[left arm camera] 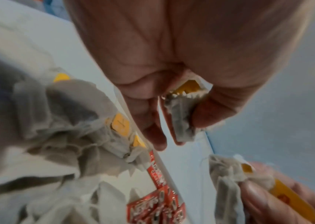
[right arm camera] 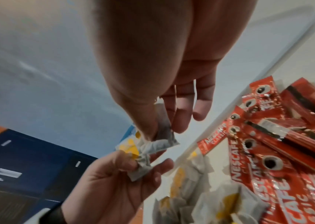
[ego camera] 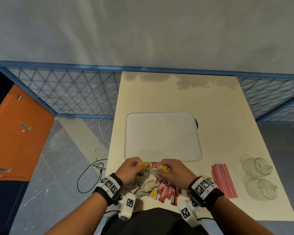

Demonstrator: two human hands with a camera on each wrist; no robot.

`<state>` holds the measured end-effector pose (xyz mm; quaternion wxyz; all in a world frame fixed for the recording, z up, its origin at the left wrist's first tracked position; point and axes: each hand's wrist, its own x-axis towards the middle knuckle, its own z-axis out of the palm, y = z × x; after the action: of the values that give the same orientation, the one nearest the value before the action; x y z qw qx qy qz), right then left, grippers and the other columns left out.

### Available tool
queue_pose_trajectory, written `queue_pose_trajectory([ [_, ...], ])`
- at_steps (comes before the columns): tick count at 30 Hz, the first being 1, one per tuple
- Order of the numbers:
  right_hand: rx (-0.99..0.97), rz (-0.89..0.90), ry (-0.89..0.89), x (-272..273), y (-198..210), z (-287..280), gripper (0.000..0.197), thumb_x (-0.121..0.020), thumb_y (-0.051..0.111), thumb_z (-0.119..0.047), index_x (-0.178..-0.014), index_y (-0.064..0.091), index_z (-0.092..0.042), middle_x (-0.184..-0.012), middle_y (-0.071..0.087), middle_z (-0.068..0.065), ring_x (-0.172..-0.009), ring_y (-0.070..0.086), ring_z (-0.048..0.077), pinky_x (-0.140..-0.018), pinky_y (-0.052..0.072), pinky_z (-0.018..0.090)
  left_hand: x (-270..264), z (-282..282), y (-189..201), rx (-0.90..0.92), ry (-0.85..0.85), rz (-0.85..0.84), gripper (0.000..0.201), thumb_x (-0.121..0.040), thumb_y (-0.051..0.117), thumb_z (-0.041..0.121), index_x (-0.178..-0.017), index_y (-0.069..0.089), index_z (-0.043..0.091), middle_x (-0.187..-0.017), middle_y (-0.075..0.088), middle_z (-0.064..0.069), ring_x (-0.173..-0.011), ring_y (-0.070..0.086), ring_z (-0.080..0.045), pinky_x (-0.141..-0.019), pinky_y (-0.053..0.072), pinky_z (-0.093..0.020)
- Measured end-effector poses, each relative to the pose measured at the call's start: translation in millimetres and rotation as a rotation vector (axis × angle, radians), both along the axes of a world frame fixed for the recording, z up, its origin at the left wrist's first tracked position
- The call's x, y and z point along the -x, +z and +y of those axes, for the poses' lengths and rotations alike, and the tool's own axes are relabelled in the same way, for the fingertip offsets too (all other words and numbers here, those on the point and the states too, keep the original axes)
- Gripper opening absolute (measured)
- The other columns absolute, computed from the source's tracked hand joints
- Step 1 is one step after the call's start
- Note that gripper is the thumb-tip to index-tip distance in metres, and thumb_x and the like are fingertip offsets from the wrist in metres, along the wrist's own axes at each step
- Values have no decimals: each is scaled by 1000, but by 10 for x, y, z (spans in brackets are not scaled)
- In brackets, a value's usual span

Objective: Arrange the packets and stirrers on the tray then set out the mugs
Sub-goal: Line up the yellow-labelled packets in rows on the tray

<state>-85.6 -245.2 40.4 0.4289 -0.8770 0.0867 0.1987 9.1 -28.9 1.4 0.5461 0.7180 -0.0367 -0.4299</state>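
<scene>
Both hands up over the near edge of the white tray (ego camera: 163,116): the left hand (ego camera: 131,168) pinches a yellow-tagged tea bag (left arm camera: 183,119), bag hanging down, and the right hand (ego camera: 174,170) pinches another tea bag (right arm camera: 164,136). Below them, loose tea bags (ego camera: 147,186) and red Nescafé sachets (ego camera: 166,192) lie jumbled on the surface (ego camera: 210,102). To the right, pink stirrers (ego camera: 223,180) run near-to-far beside two glass mugs (ego camera: 260,178).

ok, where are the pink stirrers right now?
In the head view the pink stirrers lie bundled on the table, right of the right hand, left of the two glass mugs, off the tray.
</scene>
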Motion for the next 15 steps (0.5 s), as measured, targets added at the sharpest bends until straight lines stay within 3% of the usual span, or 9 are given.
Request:
queue_pose_trajectory([
  [4, -54, 6, 66, -128, 91, 11, 13, -90, 69, -41, -97, 70, -30, -93, 70, -11, -87, 64, 3, -77, 51, 27, -12, -85, 101, 127, 150, 385, 22, -67, 52, -10, -77, 62, 6, -92, 62, -25, -88, 69, -38, -79, 60, -46],
  [7, -71, 4, 95, -251, 77, 63, 13, -90, 70, -37, -102, 69, -32, -96, 70, -12, -88, 63, 2, -76, 50, 24, -12, -99, 157, 276, 203, 570, 46, -59, 47, -10, -100, 66, -1, -109, 63, -30, -101, 66, -48, -83, 60, -53],
  [10, -48, -8, 61, -342, 25, 127, 24, -88, 74, -34, -110, 64, -36, -103, 66, -12, -85, 61, 1, -71, 44, 16, -28, -60, 239, 402, 158, 663, 55, -76, 43, -6, -128, 61, -1, -130, 58, -35, -112, 61, -53, -93, 55, -52],
  [13, -49, -49, 36, -398, -61, 216, 40, -84, 80, -29, -116, 56, -33, -106, 59, -11, -77, 55, 0, -66, 39, 12, -17, -6, 330, 363, 134, 597, 37, -98, 56, 21, -132, 62, 9, -128, 65, -24, -110, 65, -46, -87, 60, -43],
  [15, -46, -52, 50, -445, -102, 287, 50, -81, 82, -27, -118, 50, -32, -106, 56, -9, -78, 53, 0, -67, 38, 14, -5, 14, 346, 275, 127, 517, 36, -98, 61, 31, -129, 65, 12, -117, 72, -14, -104, 69, -37, -78, 60, -35],
])
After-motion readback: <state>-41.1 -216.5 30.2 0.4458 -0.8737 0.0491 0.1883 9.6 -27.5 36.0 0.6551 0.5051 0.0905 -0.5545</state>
